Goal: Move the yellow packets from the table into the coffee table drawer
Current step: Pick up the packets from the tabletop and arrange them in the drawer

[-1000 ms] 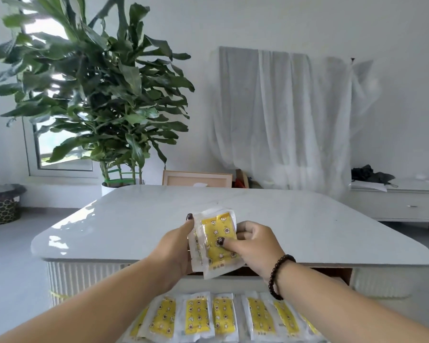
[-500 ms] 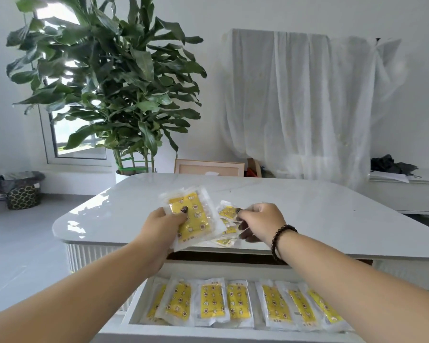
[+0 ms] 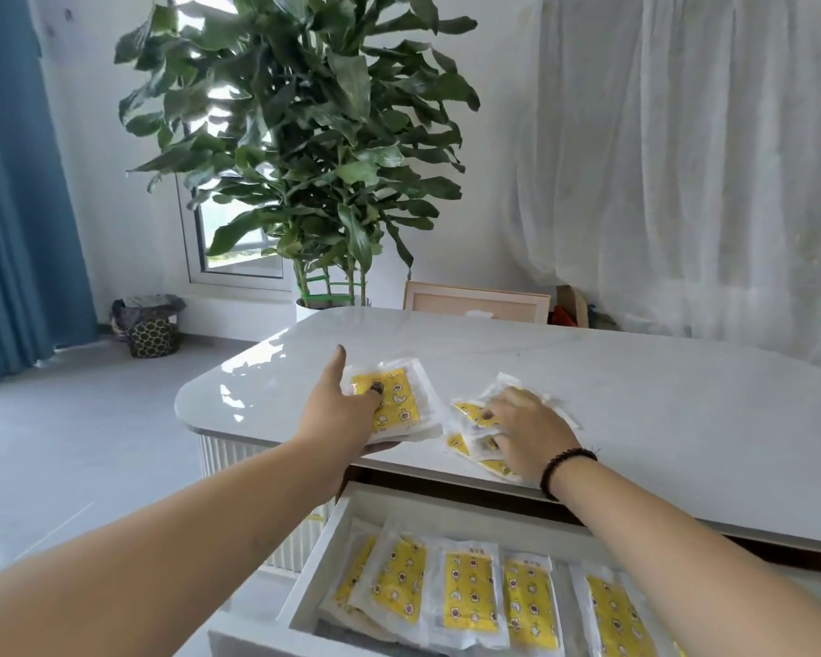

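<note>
The left hand (image 3: 335, 414) has its thumb curled onto the face of a yellow packet (image 3: 401, 403), the other fingers seemingly under it, so it pinches the packet just above the near edge of the white coffee table (image 3: 636, 395); its index finger points away, straight. The right hand (image 3: 529, 431) lies palm down on a small loose pile of yellow packets (image 3: 470, 414) on the tabletop beside it, fingers bent over them; whether it has closed on any or only presses them I cannot tell. Below, the drawer (image 3: 318, 561) stands pulled open, with a row of packets in the drawer (image 3: 470, 595) already laid side by side, about six showing. Judged from this, the task is well along but not done: the held packet and the few under the right hand remain to go in. A potted plant (image 3: 304, 149) stands behind the table.
</note>
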`<state>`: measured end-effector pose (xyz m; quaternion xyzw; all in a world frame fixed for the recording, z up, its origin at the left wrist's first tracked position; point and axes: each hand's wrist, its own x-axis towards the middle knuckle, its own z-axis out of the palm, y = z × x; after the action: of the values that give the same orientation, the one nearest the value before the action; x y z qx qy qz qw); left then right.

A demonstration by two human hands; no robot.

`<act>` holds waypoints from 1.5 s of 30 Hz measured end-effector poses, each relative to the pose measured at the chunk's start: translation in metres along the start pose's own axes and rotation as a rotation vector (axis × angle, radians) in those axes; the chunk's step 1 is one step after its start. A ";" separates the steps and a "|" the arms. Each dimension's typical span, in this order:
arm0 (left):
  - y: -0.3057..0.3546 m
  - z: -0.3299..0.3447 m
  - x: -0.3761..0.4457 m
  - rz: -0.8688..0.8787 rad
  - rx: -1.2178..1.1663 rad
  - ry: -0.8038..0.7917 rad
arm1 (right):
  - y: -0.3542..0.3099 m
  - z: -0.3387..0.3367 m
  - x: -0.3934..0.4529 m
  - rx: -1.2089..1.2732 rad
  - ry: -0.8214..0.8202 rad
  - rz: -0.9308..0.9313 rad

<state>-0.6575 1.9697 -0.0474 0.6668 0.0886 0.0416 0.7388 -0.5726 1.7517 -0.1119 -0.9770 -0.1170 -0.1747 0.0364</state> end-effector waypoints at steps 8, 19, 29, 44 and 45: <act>-0.014 0.020 0.002 0.054 0.058 -0.093 | -0.012 0.010 0.025 -0.116 0.027 -0.107; -0.012 0.014 0.001 0.091 0.037 -0.053 | -0.005 -0.006 0.011 0.154 -0.316 0.068; -0.005 0.005 -0.004 0.098 -0.005 -0.008 | -0.019 -0.014 -0.003 -0.316 -0.240 -0.232; -0.012 0.005 -0.017 -0.146 0.143 -0.263 | -0.005 -0.088 -0.036 0.308 0.432 0.140; -0.011 0.007 -0.020 -0.158 0.117 -0.274 | -0.010 -0.097 -0.041 0.311 0.475 0.091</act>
<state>-0.6762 1.9580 -0.0562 0.6991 0.0417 -0.1131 0.7048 -0.6445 1.7419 -0.0352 -0.8956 -0.0866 -0.3768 0.2201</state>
